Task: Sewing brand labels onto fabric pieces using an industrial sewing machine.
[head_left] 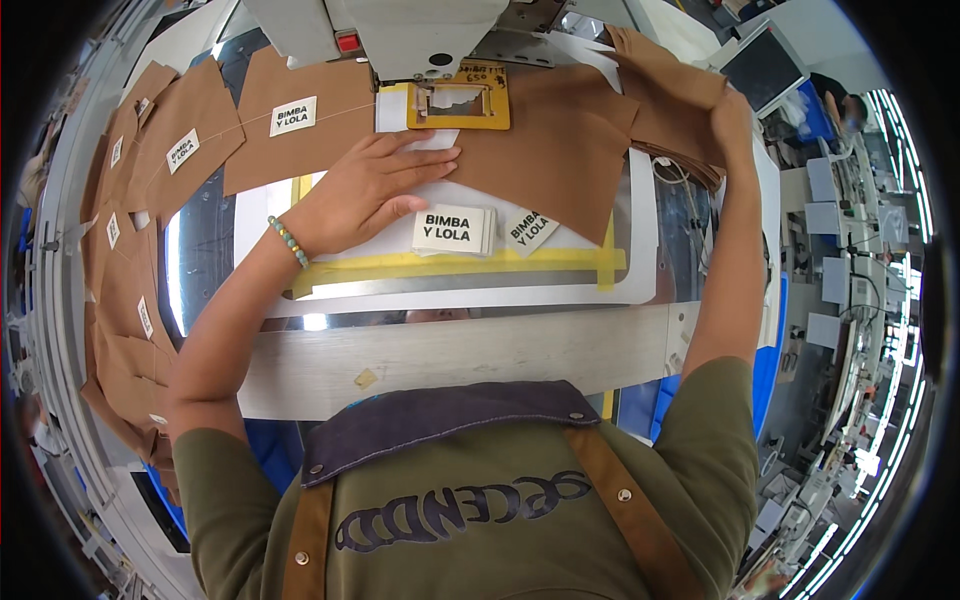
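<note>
My left hand (370,190) lies flat with its fingers stretched out, the tips at the edge of a brown fabric panel (550,140) below the sewing machine head (420,30). A yellow clamp frame (498,118) presses down beside those fingertips. Under the palm side sits a small stack of white labels (450,232), with more labels (530,228) fanned out to its right. At the far right my right hand (732,122) grips the edge of a folded brown panel (665,85), over a pile of similar panels (680,158); its fingers are partly hidden.
Brown panels with white labels (293,117), joined by thread, trail left and hang over the table's left side. Yellow tape (450,265) borders the white work plate (630,280). A monitor (765,65) stands at the back right. A pale table edge (470,355) runs before me.
</note>
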Demonstrator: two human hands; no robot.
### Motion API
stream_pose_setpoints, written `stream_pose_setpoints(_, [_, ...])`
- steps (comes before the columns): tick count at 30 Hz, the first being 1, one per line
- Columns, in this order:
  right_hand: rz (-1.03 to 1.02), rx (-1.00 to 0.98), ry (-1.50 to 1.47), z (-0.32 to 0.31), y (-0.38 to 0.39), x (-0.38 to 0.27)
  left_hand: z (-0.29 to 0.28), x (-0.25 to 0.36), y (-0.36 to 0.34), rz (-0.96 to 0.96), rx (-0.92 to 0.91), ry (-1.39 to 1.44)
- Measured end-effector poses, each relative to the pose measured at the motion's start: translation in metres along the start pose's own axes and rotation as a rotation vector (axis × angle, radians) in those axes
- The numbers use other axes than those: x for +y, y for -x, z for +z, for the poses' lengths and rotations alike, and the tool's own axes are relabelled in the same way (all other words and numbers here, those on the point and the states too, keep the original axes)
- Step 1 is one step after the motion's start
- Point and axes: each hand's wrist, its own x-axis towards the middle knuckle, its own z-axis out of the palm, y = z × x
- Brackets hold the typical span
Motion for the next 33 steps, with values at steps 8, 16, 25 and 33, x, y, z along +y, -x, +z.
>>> stream_pose_setpoints(8, [0.012,0.417,0.030,0.005,0.007,-0.015,0.002,0.001,0.009,-0.066,0.056,-0.099])
stream_pose_setpoints(16, [-0.524,-0.384,-0.126,-0.006,0.165,-0.200,0.013,0.007,0.012,-0.052,0.117,-0.285])
stream_pose_setpoints(25, [-0.667,-0.255,-0.086,0.049,0.136,-0.216,0.013,0.014,0.021,-0.133,0.112,-0.398])
stream_pose_setpoints(33, [-0.620,-0.351,-0.070,0.004,0.141,-0.218,0.009,0.018,0.040,-0.207,0.112,-0.358])
